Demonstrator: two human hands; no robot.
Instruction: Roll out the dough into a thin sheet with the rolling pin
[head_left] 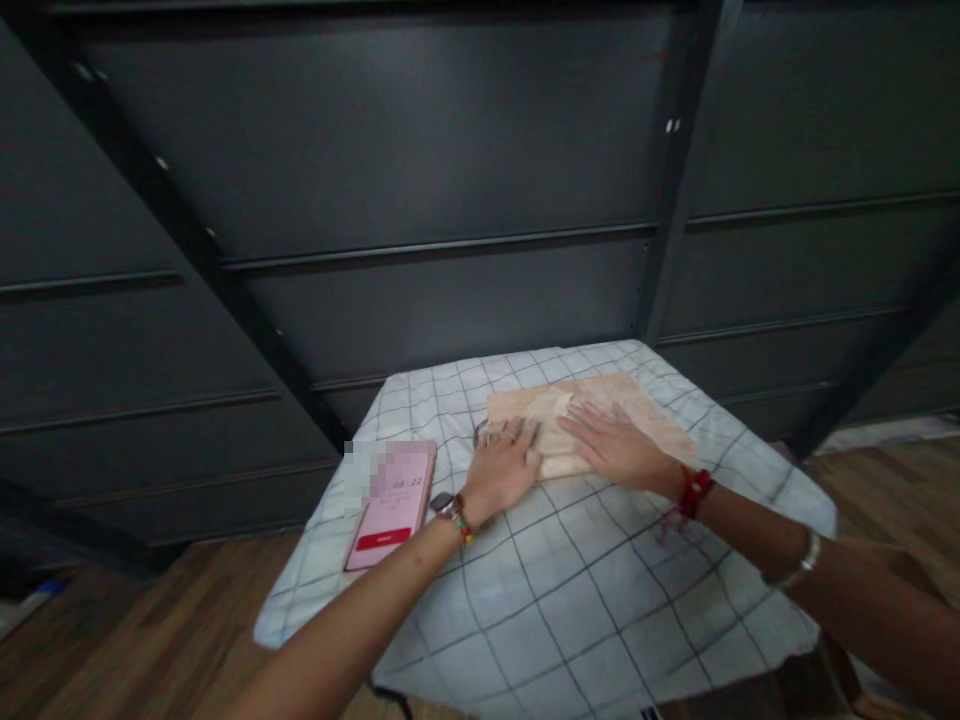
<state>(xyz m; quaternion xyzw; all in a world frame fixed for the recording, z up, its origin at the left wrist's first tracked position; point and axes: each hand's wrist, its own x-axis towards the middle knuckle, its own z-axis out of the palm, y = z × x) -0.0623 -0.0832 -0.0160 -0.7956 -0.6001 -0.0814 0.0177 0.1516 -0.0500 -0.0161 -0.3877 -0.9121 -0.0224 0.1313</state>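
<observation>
A light wooden board (667, 432) lies flat on the table, dusted with white powder. On it is a pale, flat sheet (555, 440) that looks like dough; its edges blend into the board. My left hand (507, 468) rests at the board's left end with fingers spread and a watch on the wrist. Fingers stretched out, my right hand (616, 446) lies over the sheet's right part. Both palms face down, hiding parts of the sheet and board. White powder shows on my fingers.
A white tablecloth (555, 590) with dark grid lines covers the small table. To the left lies a phone (390, 515) with a lit pink screen. Behind the table stands a dark grey metal panel wall (450, 150). The floor (187, 620) is wood-patterned.
</observation>
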